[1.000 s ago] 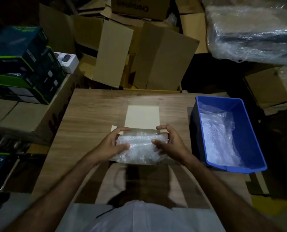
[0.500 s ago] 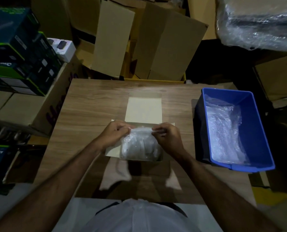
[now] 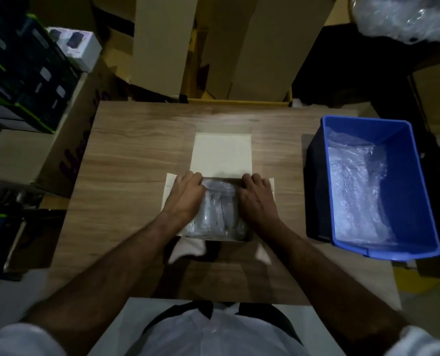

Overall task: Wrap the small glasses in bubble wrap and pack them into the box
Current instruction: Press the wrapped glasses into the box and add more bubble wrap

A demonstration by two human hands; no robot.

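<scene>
- cream cardboard: the small box (image 3: 221, 160) sat open in the middle of the wooden table (image 3: 126, 155), its far lid flap laid flat, side flaps spread left and right.
- inside the box lay the bubble-wrapped bundle (image 3: 220, 214), filling the opening between both hands; the glasses under the wrap were too blurred to make out.
- the left hand (image 3: 185, 196) was down on the bundle's left side, fingers curled over its far left corner, pressing on the wrap at the box edge.
- the right hand (image 3: 258, 199) mirrored it on the right side, fingers bent over the far right corner, knuckles up, pressing the wrap there.
- whether either hand truly pinched the wrap or only pushed on it, the view did not show clearly; the fingertips were tucked out of sight.
- both forearms reached in from the near edge, white sleeves at the bottom corners.
- to the right, on the table's right edge, stood a blue plastic bin (image 3: 416, 191) with loose bubble wrap (image 3: 357, 191) lying inside it, well apart from the box.
- beyond the far edge of the table leaned flattened brown cartons (image 3: 162, 42).
- far left, a stack of dark product boxes (image 3: 21, 80) with a small white box (image 3: 81, 47) beside it.
- far right corner held a plastic-wrapped mass (image 3: 406, 16).
</scene>
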